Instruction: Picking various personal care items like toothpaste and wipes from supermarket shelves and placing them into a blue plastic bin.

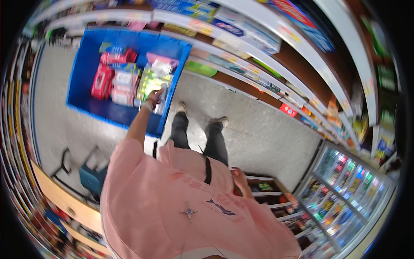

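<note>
My left hand (155,95) reaches into a blue plastic bin (93,111). Its fingers touch a greyish-white pack (164,89) along the bin's near right side; blur hides whether they grip it. Left of that hand lie yellow-green packs (147,81) and white-and-pink packs (124,92). Farther left are red soft packs (103,81), with another red pack (113,58) above them. A pink pack (165,59) rests near the far right corner. My right hand (239,178) hangs beside my body, fingers loosely curled, with nothing visible in it.
Store shelving (258,71) with boxed goods curves along the far side and right. A glass-door drinks cooler (343,191) stands at the lower right, beside a low shelf rack (265,187). At the lower left are a teal chair (90,178) and a wooden counter (71,200).
</note>
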Demonstrator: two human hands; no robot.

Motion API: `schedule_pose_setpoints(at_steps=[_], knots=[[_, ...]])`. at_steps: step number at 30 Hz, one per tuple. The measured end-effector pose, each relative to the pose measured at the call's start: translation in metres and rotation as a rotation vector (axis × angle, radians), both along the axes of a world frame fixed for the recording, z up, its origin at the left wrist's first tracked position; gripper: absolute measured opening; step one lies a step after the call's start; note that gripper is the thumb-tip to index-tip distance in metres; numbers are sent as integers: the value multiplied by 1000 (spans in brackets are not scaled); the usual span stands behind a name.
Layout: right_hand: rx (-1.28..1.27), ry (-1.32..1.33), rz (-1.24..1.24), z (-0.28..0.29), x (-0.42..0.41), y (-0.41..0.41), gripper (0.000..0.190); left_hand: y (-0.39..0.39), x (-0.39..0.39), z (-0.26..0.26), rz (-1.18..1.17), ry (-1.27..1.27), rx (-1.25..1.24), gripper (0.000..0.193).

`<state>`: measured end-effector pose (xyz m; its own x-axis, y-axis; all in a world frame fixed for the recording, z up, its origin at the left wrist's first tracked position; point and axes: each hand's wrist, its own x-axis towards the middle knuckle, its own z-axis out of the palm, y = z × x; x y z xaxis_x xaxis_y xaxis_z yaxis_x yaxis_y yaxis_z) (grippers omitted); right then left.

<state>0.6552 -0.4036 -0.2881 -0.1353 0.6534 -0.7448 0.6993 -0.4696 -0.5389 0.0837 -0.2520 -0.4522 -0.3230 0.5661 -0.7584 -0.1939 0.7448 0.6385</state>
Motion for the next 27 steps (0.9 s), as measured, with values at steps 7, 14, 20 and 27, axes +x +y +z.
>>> schedule_pose_setpoints(at_steps=[7,14,20,27], knots=[[141,13,-94,0,10,67,36,13,18,231,474,-129,595,48],[475,178,22,-2,75,162,30,111,252,407,-232,328,871,27],[689,198,-155,23,165,228,30,263,447,467,-668,570,1386,23],[549,105,-159,8,254,203,29,396,509,463,-653,681,1210,43]])
